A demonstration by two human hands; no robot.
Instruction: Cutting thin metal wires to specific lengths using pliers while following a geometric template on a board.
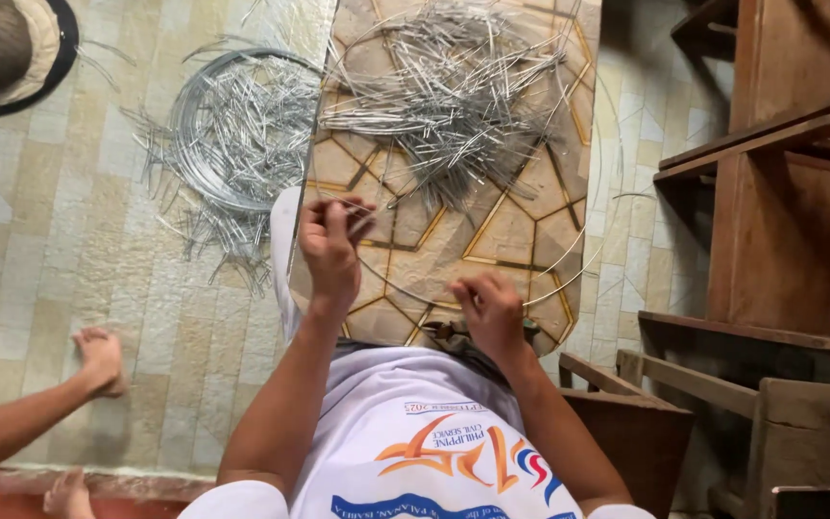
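My left hand (pixel 331 245) is raised over the near left part of a patterned board (pixel 501 235) and pinches a thin piece of silver wire (pixel 350 205) between its fingers. My right hand (pixel 490 312) rests at the board's near edge, fingers curled on a long curved wire (pixel 557 276) that arcs out to the right. A heap of short cut wire pieces (pixel 453 91) lies on the far half of the board.
A wire coil with more cut pieces (pixel 232 135) lies on the tiled floor to the left. Another person's hand (pixel 100 360) and foot (pixel 67 495) are at lower left. Wooden furniture (pixel 780 221) stands at right. A hat (pixel 7 48) lies top left.
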